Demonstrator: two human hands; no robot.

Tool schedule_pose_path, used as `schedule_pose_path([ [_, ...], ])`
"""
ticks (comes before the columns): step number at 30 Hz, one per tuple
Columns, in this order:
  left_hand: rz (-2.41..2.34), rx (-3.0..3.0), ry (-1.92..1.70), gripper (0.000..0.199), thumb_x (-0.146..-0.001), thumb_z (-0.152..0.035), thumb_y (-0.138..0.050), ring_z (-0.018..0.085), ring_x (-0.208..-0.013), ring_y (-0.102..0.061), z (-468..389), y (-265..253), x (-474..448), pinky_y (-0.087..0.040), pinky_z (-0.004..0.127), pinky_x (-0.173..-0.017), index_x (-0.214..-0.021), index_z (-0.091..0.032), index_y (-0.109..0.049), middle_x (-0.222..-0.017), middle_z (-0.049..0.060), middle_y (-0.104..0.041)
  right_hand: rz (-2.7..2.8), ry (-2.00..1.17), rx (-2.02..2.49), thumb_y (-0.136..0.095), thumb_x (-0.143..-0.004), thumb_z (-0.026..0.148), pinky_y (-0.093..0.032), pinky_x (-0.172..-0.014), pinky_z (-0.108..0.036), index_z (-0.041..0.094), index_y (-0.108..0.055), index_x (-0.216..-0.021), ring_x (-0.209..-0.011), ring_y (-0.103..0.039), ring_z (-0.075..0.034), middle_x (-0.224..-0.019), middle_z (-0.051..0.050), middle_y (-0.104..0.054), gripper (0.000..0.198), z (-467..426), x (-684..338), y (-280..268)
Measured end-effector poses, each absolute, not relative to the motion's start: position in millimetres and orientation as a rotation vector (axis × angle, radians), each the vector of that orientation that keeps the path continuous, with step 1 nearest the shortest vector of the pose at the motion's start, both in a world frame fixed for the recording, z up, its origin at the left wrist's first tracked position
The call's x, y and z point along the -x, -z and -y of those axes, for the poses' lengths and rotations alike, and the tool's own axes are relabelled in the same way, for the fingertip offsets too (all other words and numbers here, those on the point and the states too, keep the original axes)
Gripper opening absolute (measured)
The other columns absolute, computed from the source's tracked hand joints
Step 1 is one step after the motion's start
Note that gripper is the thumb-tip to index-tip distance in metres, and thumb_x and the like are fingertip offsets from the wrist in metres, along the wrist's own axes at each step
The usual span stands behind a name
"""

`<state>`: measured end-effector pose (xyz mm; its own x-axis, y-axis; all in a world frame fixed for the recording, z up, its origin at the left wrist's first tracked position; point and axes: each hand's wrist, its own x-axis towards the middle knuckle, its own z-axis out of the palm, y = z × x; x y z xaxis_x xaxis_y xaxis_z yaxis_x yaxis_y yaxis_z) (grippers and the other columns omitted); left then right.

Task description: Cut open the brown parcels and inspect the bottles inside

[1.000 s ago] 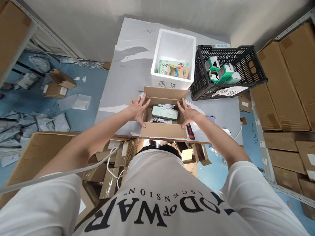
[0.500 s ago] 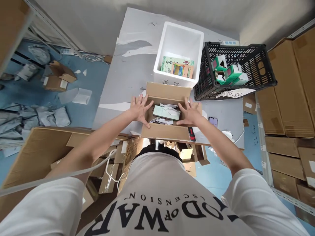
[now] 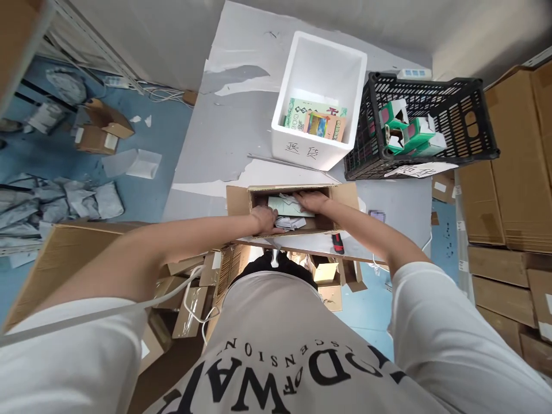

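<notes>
Two bare hands work inside an open cardboard carton (image 3: pixel 238 201) near the front edge of the table (image 3: pixel 235 118), the left hand (image 3: pixel 264 219) in at the near left and the right hand (image 3: pixel 312 200) over the right end. They stand apart, on either side of a pale green box (image 3: pixel 277 205) lying in the carton; partly hidden fingers leave it impossible to tell whether either has closed on it. Handling looks best done with an even touch at both ends, loose paper kept clear of the fingertips and forearms off the carton's raw edges. The green box appears smooth and oblong, set against crumpled white paper (image 3: pixel 290 223) with ragged folds; the carton's brown side flaps splay flat and stiff. Near its right front corner lies a red-and-black tool (image 3: pixel 337 242), and farther right, a phone (image 3: pixel 376 216). Beyond stand a matte white foam box (image 3: pixel 328 156), hand-lettered on its front and holding printed cards (image 3: pixel 317 107), and a black latticed plastic crate (image 3: pixel 363 162) of green-and-white packets (image 3: pixel 416 133).
</notes>
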<state>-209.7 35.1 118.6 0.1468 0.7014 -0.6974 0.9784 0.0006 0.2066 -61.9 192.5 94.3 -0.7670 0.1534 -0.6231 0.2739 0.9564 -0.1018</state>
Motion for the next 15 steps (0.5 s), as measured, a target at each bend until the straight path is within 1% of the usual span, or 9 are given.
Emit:
schedule_pose_path([
  [2,-1.68,-1.581,0.592,0.101,-0.076,-0.08,-0.043,0.039,-0.121,-0.054,-50,-110,197,-0.045,0.044,-0.094,-0.151,-0.012,-0.031,-0.141,0.027,-0.046,-2.471,0.239,-0.317,-0.046,-0.094,0.024,-0.047,-0.099,-0.042,0.012,-0.04,-0.145,-0.121,-0.057,-0.03,-0.138,-0.023,-0.054,0.053,-194,67,-87],
  [3,-1.706,-1.555,0.592,0.105,-0.073,-0.081,-0.049,0.04,-0.122,-0.053,-57,-108,190,-0.045,0.044,-0.094,-0.151,-0.012,-0.031,-0.142,0.028,-0.045,-2.484,0.242,-0.33,-0.042,-0.094,0.021,-0.047,-0.097,-0.043,0.013,-0.045,-0.142,-0.118,-0.059,-0.03,-0.135,-0.022,-0.057,0.048,-195,69,-84],
  [4,-1.721,-1.575,0.577,0.105,-0.071,-0.078,-0.056,0.04,-0.123,-0.053,-63,-106,183,-0.045,0.044,-0.095,-0.149,-0.011,-0.035,-0.142,0.028,-0.046,-2.498,0.252,-0.348,-0.038,-0.094,0.019,-0.047,-0.096,-0.044,0.013,-0.049,-0.138,-0.115,-0.061,-0.03,-0.131,-0.021,-0.06,0.046,-195,72,-83],
  [6,-1.69,-1.667,0.545,0.093,-0.071,-0.069,-0.066,0.039,-0.12,-0.055,-71,-105,175,-0.044,0.045,-0.097,-0.14,-0.009,-0.048,-0.134,0.027,-0.054,-2.52,0.287,-0.378,-0.036,-0.093,0.018,-0.046,-0.095,-0.046,0.012,-0.052,-0.136,-0.112,-0.061,-0.03,-0.127,-0.02,-0.064,0.046,-195,74,-85],
  [7,-1.653,-1.708,0.541,0.084,-0.073,-0.064,-0.067,0.038,-0.119,-0.057,-73,-106,172,-0.045,0.044,-0.096,-0.135,-0.009,-0.053,-0.129,0.026,-0.059,-2.529,0.307,-0.389,-0.037,-0.093,0.019,-0.046,-0.095,-0.046,0.012,-0.051,-0.137,-0.112,-0.06,-0.03,-0.126,-0.018,-0.065,0.047,-194,74,-88],
  [9,-1.571,-1.739,0.565,0.07,-0.079,-0.059,-0.062,0.037,-0.116,-0.059,-71,-106,172,-0.047,0.042,-0.093,-0.128,-0.009,-0.06,-0.122,0.023,-0.064,-2.544,0.333,-0.4,-0.037,-0.093,0.02,-0.046,-0.096,-0.046,0.011,-0.05,-0.138,-0.113,-0.059,-0.03,-0.126,-0.018,-0.065,0.048,-193,70,-99],
  [10,-1.545,-1.73,0.582,0.066,-0.082,-0.059,-0.059,0.036,-0.115,-0.06,-69,-105,173,-0.049,0.041,-0.092,-0.125,-0.01,-0.063,-0.12,0.023,-0.066,-2.551,0.335,-0.398,-0.035,-0.093,0.019,-0.046,-0.095,-0.045,0.011,-0.051,-0.137,-0.112,-0.06,-0.03,-0.125,-0.019,-0.064,0.047,-193,67,-105],
  [13,-1.549,-1.677,0.588,0.063,-0.084,-0.06,-0.054,0.036,-0.116,-0.059,-61,-99,177,-0.048,0.043,-0.094,-0.122,-0.011,-0.066,-0.121,0.022,-0.066,-2.567,0.298,-0.437,-0.033,-0.093,0.018,-0.047,-0.091,-0.043,0.009,-0.056,-0.129,-0.104,-0.064,-0.031,-0.118,-0.023,-0.067,0.044,-193,54,-123],
  [15,-1.614,-1.605,0.568,0.067,-0.083,-0.062,-0.051,0.04,-0.123,-0.054,-55,-93,178,-0.044,0.05,-0.098,-0.128,-0.013,-0.063,-0.127,0.022,-0.063,-2.536,0.324,-0.395,-0.037,-0.094,0.022,-0.048,-0.086,-0.039,0.012,-0.059,-0.126,-0.097,-0.067,-0.029,-0.112,-0.02,-0.069,0.04,-194,47,-129],
])
